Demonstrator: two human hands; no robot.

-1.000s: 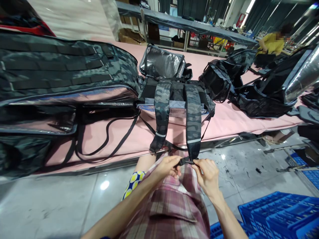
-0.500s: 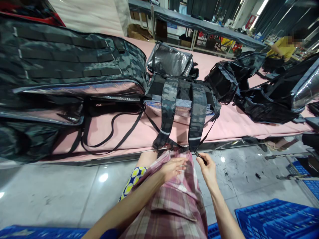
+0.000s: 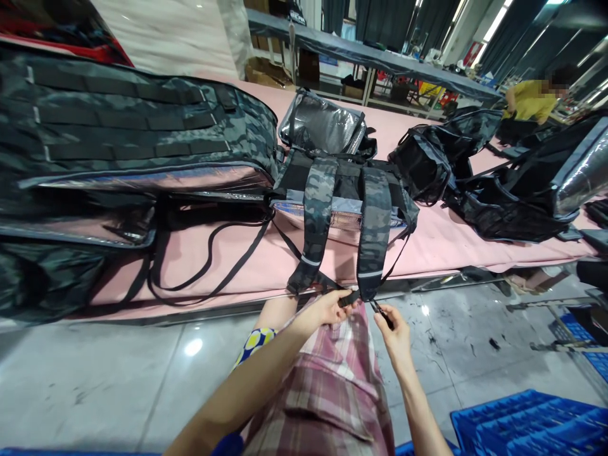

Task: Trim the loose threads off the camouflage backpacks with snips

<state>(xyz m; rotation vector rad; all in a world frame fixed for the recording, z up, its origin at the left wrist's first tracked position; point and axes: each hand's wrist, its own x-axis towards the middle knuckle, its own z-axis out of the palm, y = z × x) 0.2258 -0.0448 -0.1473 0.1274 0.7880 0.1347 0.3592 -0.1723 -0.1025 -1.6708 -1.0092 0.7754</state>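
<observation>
A camouflage backpack (image 3: 349, 171) lies on the pink table cover, its two padded shoulder straps hanging towards me over the near edge. My left hand (image 3: 330, 308) pinches a short black webbing strap (image 3: 350, 298) beside the lower end of the right-hand shoulder strap (image 3: 373, 253). In the fingers of my right hand (image 3: 395, 330) is a slim black tool (image 3: 384, 316), whose exact kind I cannot make out. Its tip points up and left, close to that shoulder strap's bottom end. The other shoulder strap (image 3: 313, 234) hangs to the left, near my left hand.
A large camouflage bag (image 3: 142, 126) fills the table's left side. More dark bags (image 3: 513, 196) lie to the right. Blue plastic crates (image 3: 532, 424) stand on the floor at lower right. A person in a yellow top (image 3: 529, 101) is at the far right.
My left hand has gone from loosely extended over the apron to pinching the black webbing strap. My right hand stays beside the shoulder strap end, still holding the slim tool.
</observation>
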